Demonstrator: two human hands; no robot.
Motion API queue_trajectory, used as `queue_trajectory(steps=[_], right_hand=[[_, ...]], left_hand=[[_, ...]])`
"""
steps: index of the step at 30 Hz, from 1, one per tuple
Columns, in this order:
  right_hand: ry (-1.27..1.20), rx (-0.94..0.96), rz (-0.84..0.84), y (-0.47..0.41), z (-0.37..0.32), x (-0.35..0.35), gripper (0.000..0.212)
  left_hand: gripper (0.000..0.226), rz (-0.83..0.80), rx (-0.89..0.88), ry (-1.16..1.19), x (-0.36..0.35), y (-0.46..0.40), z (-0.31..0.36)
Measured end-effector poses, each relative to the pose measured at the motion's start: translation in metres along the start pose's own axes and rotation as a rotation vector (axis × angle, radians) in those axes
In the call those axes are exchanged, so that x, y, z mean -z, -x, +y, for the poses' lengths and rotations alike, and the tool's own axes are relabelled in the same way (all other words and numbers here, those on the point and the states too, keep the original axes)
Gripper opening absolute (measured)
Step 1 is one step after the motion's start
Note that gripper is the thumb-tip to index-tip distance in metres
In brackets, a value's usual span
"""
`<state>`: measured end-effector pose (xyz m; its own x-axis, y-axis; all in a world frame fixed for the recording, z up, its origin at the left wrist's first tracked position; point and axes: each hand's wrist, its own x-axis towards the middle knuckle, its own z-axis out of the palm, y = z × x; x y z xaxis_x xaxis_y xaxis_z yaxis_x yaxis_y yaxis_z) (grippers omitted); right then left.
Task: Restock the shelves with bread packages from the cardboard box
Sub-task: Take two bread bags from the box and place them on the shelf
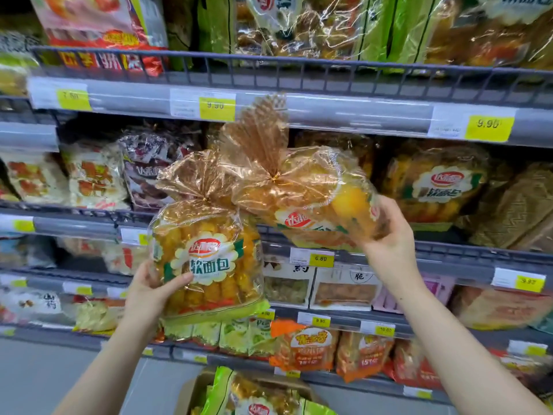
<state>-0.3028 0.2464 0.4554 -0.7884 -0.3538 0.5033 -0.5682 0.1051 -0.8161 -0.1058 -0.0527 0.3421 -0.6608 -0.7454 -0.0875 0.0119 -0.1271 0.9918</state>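
Bread packages are held up in front of the shelving, one in each hand. On the left, an upright bread package (209, 259) with a tied gold-film top is gripped at its lower left edge by the left hand (155, 287), thumb laid across the printed front, fingers behind. To its right and higher, a second bread package (311, 202), tilted with its tied top toward the left, is held at its right end by the right hand (392, 235), fingers curled round the film; its bottom edge is at the rail of the middle shelf (449, 256). Further right, a like package (440, 190) is seen lying on that shelf. Yellow price tags (489, 127) are fixed along the shelf rails. Other packaged goods are stocked on the shelves above and below. At the bottom centre, the cardboard box (191, 393) is seen on the floor, with more green-edged bread packages (254, 399) inside it.
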Motion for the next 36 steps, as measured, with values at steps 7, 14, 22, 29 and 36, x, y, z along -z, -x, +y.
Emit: queue_trajectory(steps=[7,14,22,29,36], right_hand=[[0.065,0.11,0.082,-0.007,-0.002,-0.014,0.052],[0.09,-0.251,0.127,-0.05,0.05,-0.031,0.057],[0.377,-0.543,0.137,-0.08,0.081,-0.028,0.075],[0.271,-0.582,-0.01,-0.092,0.079,-0.028,0.082],[0.298,-0.448,0.053,-0.036,0.054,-0.001,0.083]], left_hand=[[0.086,-0.044,0.036,0.074,-0.006,0.006,0.0],[0.107,0.011,0.078,0.022,0.011,-0.006,-0.019],[0.061,-0.066,0.047,0.033,-0.023,0.011,0.0],[0.048,-0.075,0.055,0.015,-0.047,0.012,-0.005],[0.072,-0.15,0.117,-0.019,-0.08,0.028,0.002]])
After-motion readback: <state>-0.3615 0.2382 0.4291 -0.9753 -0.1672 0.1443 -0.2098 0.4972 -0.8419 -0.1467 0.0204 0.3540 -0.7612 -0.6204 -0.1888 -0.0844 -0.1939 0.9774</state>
